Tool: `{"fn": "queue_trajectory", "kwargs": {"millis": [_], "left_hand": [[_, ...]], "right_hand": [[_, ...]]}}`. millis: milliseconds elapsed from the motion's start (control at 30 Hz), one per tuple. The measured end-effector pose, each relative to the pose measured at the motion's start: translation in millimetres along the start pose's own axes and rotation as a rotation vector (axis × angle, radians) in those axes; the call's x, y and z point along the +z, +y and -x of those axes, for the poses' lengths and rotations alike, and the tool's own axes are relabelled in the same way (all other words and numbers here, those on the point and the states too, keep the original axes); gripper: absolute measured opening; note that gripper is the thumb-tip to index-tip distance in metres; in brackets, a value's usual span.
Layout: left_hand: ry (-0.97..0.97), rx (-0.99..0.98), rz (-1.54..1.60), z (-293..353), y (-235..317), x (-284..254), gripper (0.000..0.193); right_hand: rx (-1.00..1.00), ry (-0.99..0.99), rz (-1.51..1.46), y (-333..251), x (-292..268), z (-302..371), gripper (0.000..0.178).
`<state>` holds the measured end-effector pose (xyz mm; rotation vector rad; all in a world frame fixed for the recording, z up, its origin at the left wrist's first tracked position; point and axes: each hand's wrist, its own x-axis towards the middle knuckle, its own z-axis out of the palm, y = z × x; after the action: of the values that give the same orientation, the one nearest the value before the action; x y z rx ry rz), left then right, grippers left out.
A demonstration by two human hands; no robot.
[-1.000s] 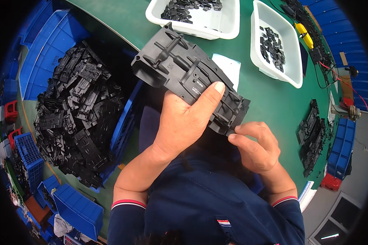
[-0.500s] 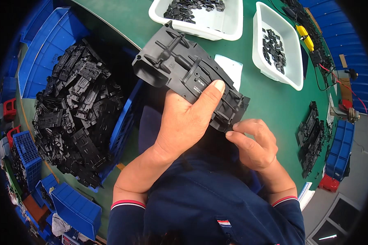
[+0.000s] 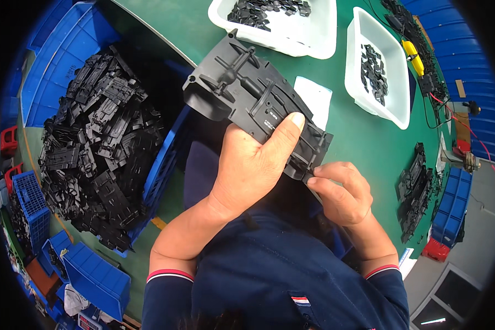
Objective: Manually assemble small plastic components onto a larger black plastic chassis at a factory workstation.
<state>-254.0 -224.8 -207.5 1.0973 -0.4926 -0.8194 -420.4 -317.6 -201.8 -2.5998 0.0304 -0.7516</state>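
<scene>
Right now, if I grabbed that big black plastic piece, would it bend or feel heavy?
Probably stiff: the big black plastic piece juts out past the left hand without drooping, and it has moulded ribs. Likely light for its size, since one hand carries most of it while the right hand only pinches an end. Its thin ribs and pegs might snap if forced.

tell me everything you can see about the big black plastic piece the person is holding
The black plastic panel is a long, flat moulded part, matte dark grey-black, with raised ribs, round bosses and a cross-shaped runner on its upper face. It is held tilted above the green table, running from upper left to lower right. The left hand grips its middle, thumb lying across the top. The right hand pinches its lower right end with the fingertips. It looks whole; its underside is hidden.
</scene>
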Motion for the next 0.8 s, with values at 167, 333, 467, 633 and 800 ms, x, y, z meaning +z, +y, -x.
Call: {"fn": "queue_trajectory", "kwargs": {"millis": [167,333,467,633,800], "left_hand": [[-0.01,-0.036,0.01,0,-2,-2,0.01],[0.016,-0.023,0.041,0,-3,1,0.01],[0.009,-0.056,0.05,-1,-3,-1,0.013],[0.019,-0.057,-0.006,-3,-3,-7,0.018],[-0.012,-0.045,0.0,-8,-4,-26,0.02]], "right_hand": [[-0.001,0.012,-0.033,3,1,-1,0.028],[-0.015,0.023,-0.034,4,4,-2,0.028],[0.027,0.013,-0.004,2,7,-3,0.027],[0.019,-0.023,-0.03,2,6,-8,0.028],[0.219,-0.069,-0.22,4,-18,-41,0.03]]}}
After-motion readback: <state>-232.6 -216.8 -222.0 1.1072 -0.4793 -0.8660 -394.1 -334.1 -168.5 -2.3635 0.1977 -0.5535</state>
